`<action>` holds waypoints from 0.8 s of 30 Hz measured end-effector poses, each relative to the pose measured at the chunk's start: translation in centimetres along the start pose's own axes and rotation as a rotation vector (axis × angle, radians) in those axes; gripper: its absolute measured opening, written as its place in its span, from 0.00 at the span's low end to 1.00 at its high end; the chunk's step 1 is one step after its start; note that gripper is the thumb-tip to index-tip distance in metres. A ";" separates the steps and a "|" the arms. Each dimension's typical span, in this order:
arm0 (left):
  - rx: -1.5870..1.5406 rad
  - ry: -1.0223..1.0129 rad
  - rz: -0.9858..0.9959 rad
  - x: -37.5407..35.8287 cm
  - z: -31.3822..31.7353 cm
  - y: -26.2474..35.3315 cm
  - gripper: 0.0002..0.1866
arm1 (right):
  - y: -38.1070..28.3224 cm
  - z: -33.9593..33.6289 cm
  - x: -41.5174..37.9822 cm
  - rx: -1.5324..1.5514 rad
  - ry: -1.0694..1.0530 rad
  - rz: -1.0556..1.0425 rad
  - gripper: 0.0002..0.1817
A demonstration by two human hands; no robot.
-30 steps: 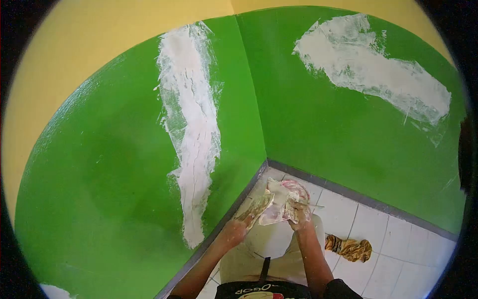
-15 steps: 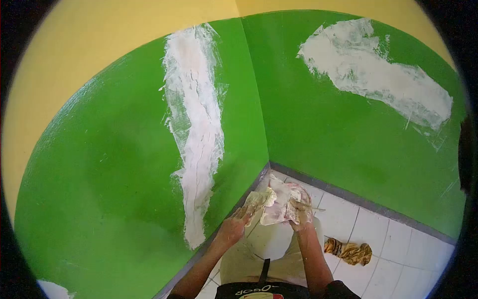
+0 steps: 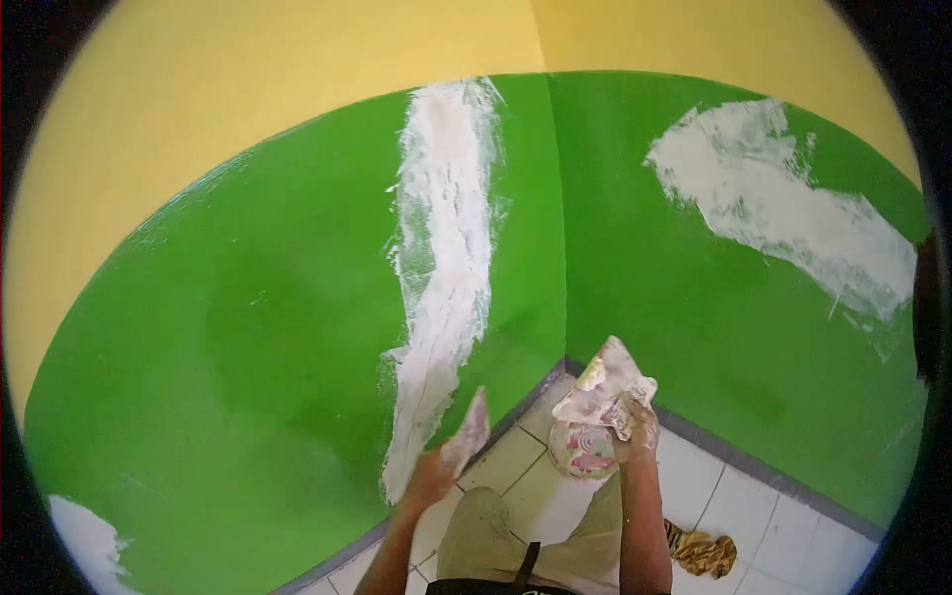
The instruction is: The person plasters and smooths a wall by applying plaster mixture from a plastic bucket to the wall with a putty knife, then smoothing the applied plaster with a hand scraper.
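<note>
Head view: left hand's (image 3: 442, 470) likely scraper (image 3: 478, 414) tilts edge-on, apart from right hand (image 3: 638, 432).

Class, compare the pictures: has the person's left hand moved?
Yes. Judged against the long white strip on the green wall, the left hand has moved leftward, closer to the strip's lower end.

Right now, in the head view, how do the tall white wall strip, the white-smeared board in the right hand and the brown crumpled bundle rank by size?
1. Tall white wall strip, easily largest
2. White-smeared board in the right hand
3. Brown crumpled bundle

The board may look larger than the bundle because it seems nearer.
</note>
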State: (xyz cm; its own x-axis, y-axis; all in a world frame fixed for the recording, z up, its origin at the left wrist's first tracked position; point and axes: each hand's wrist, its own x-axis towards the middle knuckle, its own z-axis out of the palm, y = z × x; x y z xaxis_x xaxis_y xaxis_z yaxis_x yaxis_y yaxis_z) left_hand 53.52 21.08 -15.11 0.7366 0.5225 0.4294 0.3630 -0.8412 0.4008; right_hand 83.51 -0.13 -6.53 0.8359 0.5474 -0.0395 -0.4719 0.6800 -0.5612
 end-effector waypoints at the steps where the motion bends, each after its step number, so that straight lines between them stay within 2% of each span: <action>1: -0.098 0.040 -0.128 -0.4 -3.5 0.7 0.18 | -0.2 -0.2 0.6 -0.007 -0.027 -0.006 0.14; 2: -0.201 0.094 -0.251 -0.8 -7.0 1.5 0.18 | -0.3 -0.2 0.9 -0.013 -0.053 -0.012 0.15; 3: -0.363 0.045 -0.479 -0.4 -12.9 4.7 0.20 | -0.5 0.5 1.2 -0.052 -0.086 -0.014 0.18; 5: -0.183 0.242 -0.435 -1.7 -16.6 1.2 0.15 | -0.8 2.6 1.7 -0.079 -0.101 -0.017 0.18; 7: -0.405 0.376 -0.421 -0.1 -23.8 6.1 0.13 | 0.0 5.1 3.2 -0.096 -0.129 -0.082 0.16; 9: -0.419 0.550 -0.228 1.4 -27.5 5.7 0.10 | 0.0 9.1 3.9 -0.141 -0.173 -0.136 0.14; 11: -0.311 0.631 -0.204 3.0 -30.5 4.7 0.11 | 0.1 14.0 4.8 -0.232 -0.224 -0.259 0.11; 14: -0.366 0.721 -0.119 5.3 -32.4 2.6 0.11 | 0.6 21.3 7.0 -0.418 -0.333 -0.526 0.11; 15: -0.449 0.822 -0.061 6.5 -31.6 2.3 0.15 | 1.0 23.4 8.6 -0.511 -0.391 -0.731 0.11; 16: -0.443 0.832 -0.059 6.5 -31.4 0.6 0.15 | 1.5 25.5 10.1 -0.600 -0.443 -0.940 0.11; 18: -0.061 0.785 -0.202 6.2 -31.4 -2.7 0.19 | 1.0 30.5 9.4 -0.779 -0.476 -1.176 0.13; 19: -0.021 0.829 -0.120 6.6 -30.8 -0.9 0.22 | 1.1 32.5 10.5 -0.773 -0.484 -1.186 0.13; 20: -0.022 0.842 -0.116 6.7 -30.5 -1.1 0.22 | 1.4 34.3 11.8 -0.742 -0.596 -1.412 0.18; 21: 0.149 0.843 -0.065 6.7 -30.2 -1.5 0.22 | 1.9 35.5 12.9 -0.700 -0.708 -1.636 0.24; 22: 0.322 0.838 -0.020 6.8 -30.1 -1.5 0.21 | 2.8 36.1 13.7 -0.693 -0.717 -1.639 0.24; 24: 0.240 0.855 0.017 7.1 -30.1 -1.4 0.20 | 4.8 37.0 15.4 -0.876 -0.837 -1.674 0.32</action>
State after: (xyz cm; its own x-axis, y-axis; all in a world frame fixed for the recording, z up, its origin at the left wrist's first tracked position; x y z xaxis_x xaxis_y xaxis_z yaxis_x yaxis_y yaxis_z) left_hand 41.03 30.12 11.78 0.0997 0.3542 0.9299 0.5364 -0.8062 0.2495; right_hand 83.74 29.57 20.72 -0.2014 -0.0061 0.9795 0.8865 0.4243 0.1849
